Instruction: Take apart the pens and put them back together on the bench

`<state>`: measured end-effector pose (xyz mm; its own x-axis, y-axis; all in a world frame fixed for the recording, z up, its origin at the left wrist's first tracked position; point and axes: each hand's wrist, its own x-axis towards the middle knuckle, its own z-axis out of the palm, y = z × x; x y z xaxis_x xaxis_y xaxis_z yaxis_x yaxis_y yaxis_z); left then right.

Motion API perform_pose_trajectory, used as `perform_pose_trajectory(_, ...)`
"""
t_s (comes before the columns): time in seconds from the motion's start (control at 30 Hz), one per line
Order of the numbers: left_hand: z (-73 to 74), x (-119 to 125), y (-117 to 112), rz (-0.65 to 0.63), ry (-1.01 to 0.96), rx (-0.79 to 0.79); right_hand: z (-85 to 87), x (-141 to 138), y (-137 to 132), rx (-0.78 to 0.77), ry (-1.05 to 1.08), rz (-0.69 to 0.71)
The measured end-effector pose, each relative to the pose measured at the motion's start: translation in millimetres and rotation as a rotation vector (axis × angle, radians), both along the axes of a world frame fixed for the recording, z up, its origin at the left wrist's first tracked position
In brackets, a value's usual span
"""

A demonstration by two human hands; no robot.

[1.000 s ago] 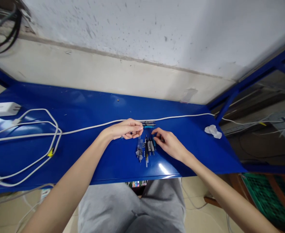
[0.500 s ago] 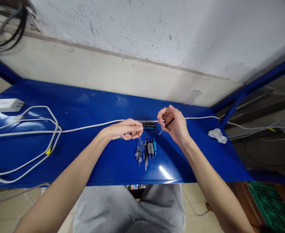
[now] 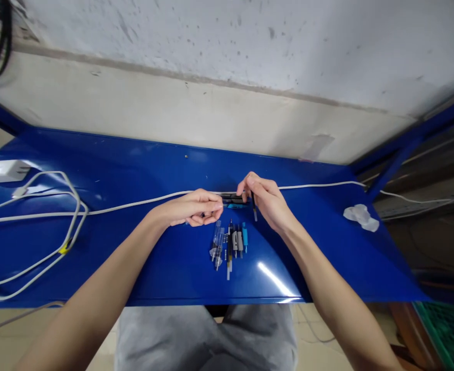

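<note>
My right hand is closed on a pen refill, dark with a clear tail, which points down toward the shelf. My left hand has its fingertips pinched together; whatever lies in them is mostly hidden. Between the hands, several dark and blue pens lie side by side. Closer to me are pen parts: clear barrels, refills, grey grip pieces, a blue grip piece and tiny springs.
A white cable crosses the blue shelf and loops at the left, near a white power adapter. Crumpled white plastic lies at the right. Behind stands a stained wall.
My right hand has moved left, closer to my left hand, and the refill in it has turned from slanted to nearly upright in view. My left hand stays pinched.
</note>
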<state>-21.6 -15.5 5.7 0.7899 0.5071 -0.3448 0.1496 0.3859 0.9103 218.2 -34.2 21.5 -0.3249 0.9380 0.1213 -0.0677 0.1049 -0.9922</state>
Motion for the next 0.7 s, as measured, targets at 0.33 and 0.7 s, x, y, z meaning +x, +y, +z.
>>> perform_pose_trajectory(0.33,4.7,1.9,-3.2,0.004,0.031,0.023,1.0,-4.6,-3.1,0.041,-0.064,0.186)
perform_pose_trajectory(0.7,2.3,-0.1,-1.3,-0.014,0.025,0.034,-4.6,-5.6,-2.3,-0.026,-0.151,0.253)
